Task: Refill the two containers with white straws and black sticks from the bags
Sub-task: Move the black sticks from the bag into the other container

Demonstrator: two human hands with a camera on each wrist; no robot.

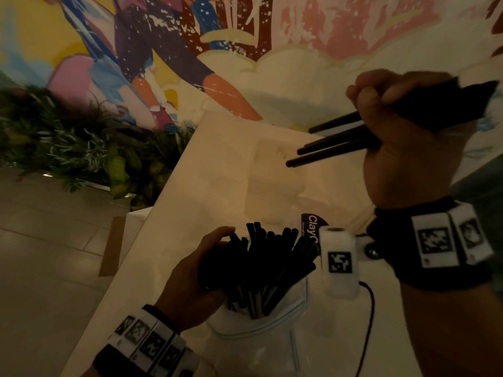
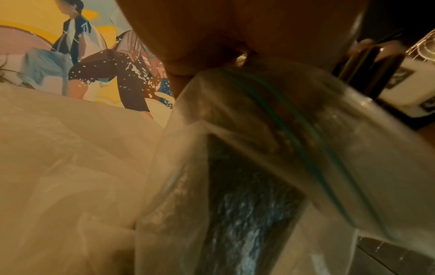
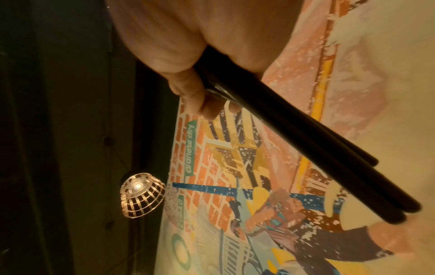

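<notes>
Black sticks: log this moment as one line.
right hand: holds a few black sticks aloft | left hand: grips stick bundle in clear bag | containers: unseen

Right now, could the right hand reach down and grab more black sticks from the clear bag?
Probably not easily. The right hand is raised and already grips a few black sticks, so its fingers are occupied. The path to the clear bag looks free, though; the left hand holds the bundle from the other side.
</notes>
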